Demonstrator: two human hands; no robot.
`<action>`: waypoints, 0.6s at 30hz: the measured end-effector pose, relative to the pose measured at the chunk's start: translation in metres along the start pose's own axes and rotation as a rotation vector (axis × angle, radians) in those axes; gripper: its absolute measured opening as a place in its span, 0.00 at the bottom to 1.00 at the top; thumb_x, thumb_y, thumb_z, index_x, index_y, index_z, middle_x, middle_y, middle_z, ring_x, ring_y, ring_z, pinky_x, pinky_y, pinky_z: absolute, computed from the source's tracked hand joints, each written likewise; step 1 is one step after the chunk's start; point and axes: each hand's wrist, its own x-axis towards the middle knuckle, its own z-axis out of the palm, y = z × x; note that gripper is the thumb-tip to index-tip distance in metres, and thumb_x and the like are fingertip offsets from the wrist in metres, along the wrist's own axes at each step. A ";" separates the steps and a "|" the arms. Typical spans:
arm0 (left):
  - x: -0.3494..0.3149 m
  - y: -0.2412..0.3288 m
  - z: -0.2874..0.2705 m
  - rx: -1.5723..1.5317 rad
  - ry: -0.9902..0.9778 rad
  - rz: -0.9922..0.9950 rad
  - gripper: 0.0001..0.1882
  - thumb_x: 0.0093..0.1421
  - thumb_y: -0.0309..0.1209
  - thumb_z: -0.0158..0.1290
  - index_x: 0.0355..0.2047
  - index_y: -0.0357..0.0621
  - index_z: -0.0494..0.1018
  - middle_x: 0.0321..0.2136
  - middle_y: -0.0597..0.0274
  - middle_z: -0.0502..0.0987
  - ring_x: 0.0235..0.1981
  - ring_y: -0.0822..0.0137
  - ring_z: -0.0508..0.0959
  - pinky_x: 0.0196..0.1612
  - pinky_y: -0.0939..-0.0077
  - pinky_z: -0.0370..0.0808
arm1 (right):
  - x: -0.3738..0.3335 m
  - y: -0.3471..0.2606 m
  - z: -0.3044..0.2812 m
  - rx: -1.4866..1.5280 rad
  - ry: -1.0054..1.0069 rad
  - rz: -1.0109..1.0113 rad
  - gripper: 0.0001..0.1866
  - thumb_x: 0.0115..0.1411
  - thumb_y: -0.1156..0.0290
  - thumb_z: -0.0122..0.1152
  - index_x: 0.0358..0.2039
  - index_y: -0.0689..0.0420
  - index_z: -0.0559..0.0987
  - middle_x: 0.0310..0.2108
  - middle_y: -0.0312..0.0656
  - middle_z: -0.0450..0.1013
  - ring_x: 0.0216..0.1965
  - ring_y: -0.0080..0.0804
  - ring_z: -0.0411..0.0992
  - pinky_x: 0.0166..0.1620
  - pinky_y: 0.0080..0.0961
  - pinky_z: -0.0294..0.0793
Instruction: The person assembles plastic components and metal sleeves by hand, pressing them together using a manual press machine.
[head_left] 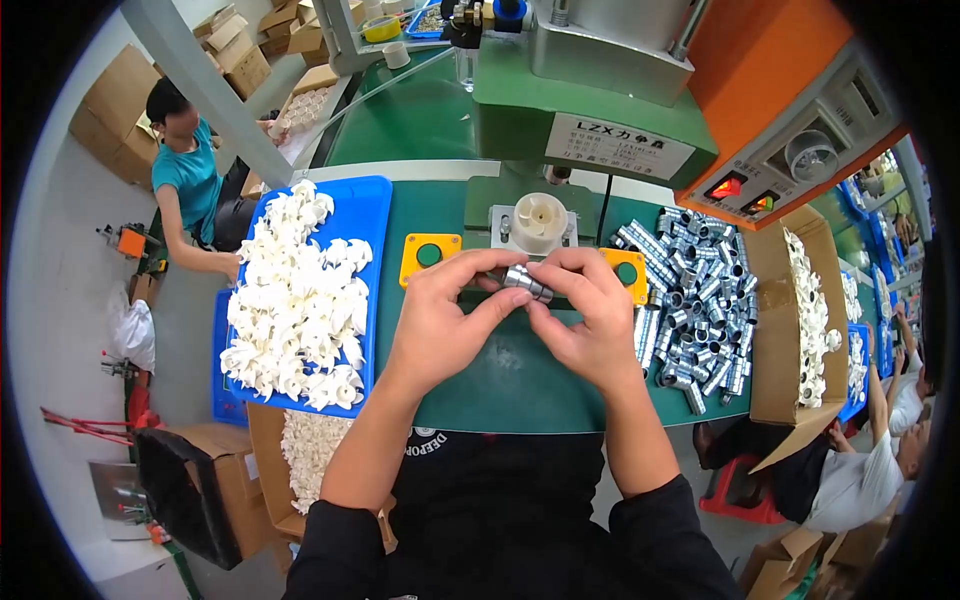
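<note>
At the green-topped workbench [480, 385], the left hand [440, 315] and right hand [592, 312] pinch metal sleeves [527, 283] between them, just nearer than the white finned cup [540, 222]; seemingly an aligning step, calling for a steady hold.

A short, silvery metal cylinder [528, 284] is held crosswise between left hand [447, 312] and right hand [592, 318]; its banded side is partly covered.

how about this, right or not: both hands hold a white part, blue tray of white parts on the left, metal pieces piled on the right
Not quite: the head view shows the left hand and right hand holding a silvery metal part, not a white one. The blue tray of white parts is on the left, the metal pieces piled on the right.
</note>
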 end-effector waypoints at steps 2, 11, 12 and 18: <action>-0.006 0.002 -0.003 -0.164 -0.039 -0.182 0.18 0.59 0.21 0.66 0.50 0.35 0.80 0.43 0.57 0.85 0.41 0.71 0.84 0.47 0.77 0.81 | 0.000 -0.004 -0.005 0.008 0.006 -0.015 0.21 0.48 0.82 0.74 0.45 0.60 0.82 0.41 0.45 0.77 0.39 0.43 0.79 0.40 0.33 0.80; -0.029 -0.004 -0.008 -0.150 -0.219 -0.212 0.16 0.58 0.21 0.69 0.46 0.31 0.80 0.38 0.58 0.84 0.38 0.75 0.82 0.42 0.78 0.82 | -0.017 -0.009 -0.021 0.074 -0.226 0.002 0.19 0.46 0.80 0.77 0.40 0.60 0.84 0.38 0.43 0.77 0.37 0.40 0.78 0.39 0.33 0.80; -0.031 -0.004 -0.007 -0.179 -0.215 -0.248 0.16 0.57 0.20 0.69 0.46 0.31 0.80 0.39 0.58 0.84 0.39 0.73 0.82 0.44 0.77 0.82 | -0.018 -0.011 -0.023 0.066 -0.228 0.009 0.18 0.46 0.80 0.77 0.40 0.60 0.84 0.38 0.43 0.77 0.37 0.40 0.78 0.39 0.32 0.80; -0.036 -0.003 -0.005 -0.154 -0.232 -0.326 0.17 0.56 0.16 0.68 0.46 0.31 0.79 0.40 0.56 0.83 0.39 0.71 0.83 0.45 0.77 0.83 | -0.023 -0.016 -0.023 0.041 -0.258 -0.016 0.17 0.47 0.80 0.76 0.40 0.60 0.84 0.38 0.44 0.77 0.37 0.41 0.78 0.38 0.32 0.80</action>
